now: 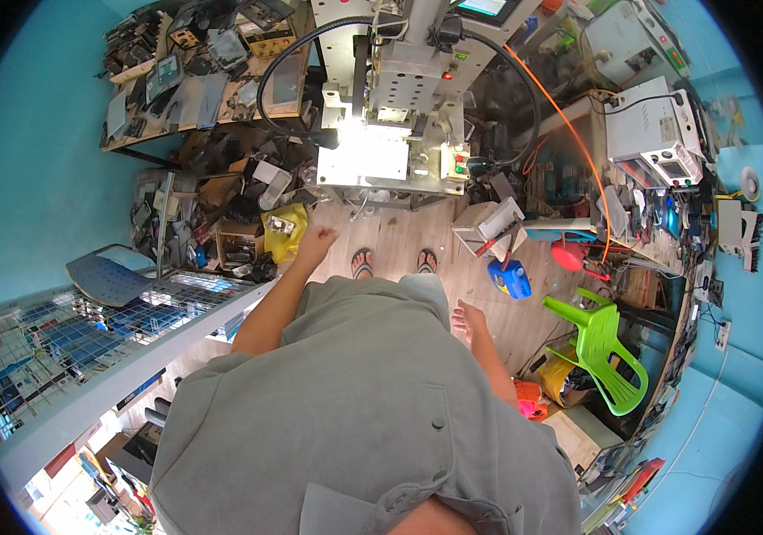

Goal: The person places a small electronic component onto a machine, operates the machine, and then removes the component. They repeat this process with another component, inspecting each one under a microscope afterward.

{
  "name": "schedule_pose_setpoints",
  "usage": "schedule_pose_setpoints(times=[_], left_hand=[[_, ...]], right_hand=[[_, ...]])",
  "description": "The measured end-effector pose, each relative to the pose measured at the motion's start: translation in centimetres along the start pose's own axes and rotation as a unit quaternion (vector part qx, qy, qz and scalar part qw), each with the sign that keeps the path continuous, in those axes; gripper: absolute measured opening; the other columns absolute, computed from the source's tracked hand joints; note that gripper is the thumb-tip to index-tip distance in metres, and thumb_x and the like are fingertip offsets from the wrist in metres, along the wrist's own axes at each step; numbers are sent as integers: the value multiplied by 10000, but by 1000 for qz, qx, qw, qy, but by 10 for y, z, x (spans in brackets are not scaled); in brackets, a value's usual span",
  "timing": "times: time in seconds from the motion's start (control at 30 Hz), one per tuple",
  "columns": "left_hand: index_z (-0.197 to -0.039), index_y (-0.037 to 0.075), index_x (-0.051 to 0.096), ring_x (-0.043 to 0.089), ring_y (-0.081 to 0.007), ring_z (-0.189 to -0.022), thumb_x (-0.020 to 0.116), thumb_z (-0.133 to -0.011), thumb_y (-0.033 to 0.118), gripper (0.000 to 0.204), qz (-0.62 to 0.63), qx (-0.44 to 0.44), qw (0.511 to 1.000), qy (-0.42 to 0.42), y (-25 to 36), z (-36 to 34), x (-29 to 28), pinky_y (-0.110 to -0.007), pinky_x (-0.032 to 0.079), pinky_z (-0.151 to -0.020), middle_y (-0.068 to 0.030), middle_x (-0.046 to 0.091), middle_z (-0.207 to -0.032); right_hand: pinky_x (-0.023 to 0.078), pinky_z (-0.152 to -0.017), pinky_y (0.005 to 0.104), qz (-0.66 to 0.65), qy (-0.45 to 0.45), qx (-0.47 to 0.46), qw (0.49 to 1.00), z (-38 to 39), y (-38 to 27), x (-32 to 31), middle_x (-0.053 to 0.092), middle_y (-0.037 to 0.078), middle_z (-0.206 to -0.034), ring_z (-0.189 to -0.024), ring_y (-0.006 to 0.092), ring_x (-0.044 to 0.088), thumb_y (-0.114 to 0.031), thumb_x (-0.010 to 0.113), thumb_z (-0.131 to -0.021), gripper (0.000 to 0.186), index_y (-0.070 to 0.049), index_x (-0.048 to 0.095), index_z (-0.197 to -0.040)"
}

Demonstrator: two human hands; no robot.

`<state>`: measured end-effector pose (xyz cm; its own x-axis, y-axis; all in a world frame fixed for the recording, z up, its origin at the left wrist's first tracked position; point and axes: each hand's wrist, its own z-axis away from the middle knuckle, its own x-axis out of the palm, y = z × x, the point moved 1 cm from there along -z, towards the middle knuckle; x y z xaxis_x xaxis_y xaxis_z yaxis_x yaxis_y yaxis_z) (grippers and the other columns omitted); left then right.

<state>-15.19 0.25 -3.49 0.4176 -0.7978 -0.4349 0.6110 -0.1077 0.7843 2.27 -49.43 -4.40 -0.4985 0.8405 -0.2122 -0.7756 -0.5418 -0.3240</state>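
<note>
My left hand hangs in front of me on the left, its fingers curled in; whether anything is inside them is hidden. Closest to it in the picture is a yellow plastic bag by the clutter on the floor. Lower at my right side, my right hand is empty, fingers loosely apart. Ahead stands a tall pale machine with a brightly lit metal work plate and a small box with red and green buttons. Neither hand touches the machine.
A blue canister and a green plastic chair stand on the right. Left are a wire-mesh rack and a table piled with phone-like parts. An orange cable hangs down beside a white bench instrument.
</note>
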Motion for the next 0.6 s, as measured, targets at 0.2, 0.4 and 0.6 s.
schedule_pose_setpoints(times=[0.2,0.4,0.6], left_hand=[[-1115,43,758,749,-197,-948,801,-927,344,357,43,80,995,45,95,-28,-2,-365,572,-844,-110,796,-1013],[-1129,-2,731,759,-200,-902,866,-875,299,417,78,111,987,87,149,-45,4,-343,583,-829,-112,795,-987],[-1099,-9,737,748,-178,-851,903,-841,289,428,50,129,979,152,156,-67,17,-326,582,-796,-92,796,-951]], right_hand=[[534,-967,518,-9,1,4,1000,4,5,4,654,185,-1415,-1215,335,650,-463,641,-1038,617,-1,591,-1443],[529,-1006,542,-26,0,14,1000,6,25,0,637,191,-1445,-1239,345,647,-465,641,-1040,637,-3,568,-1473],[482,-1071,531,-37,4,31,999,13,42,-3,635,173,-1442,-1246,338,650,-492,649,-1038,672,14,560,-1472]])
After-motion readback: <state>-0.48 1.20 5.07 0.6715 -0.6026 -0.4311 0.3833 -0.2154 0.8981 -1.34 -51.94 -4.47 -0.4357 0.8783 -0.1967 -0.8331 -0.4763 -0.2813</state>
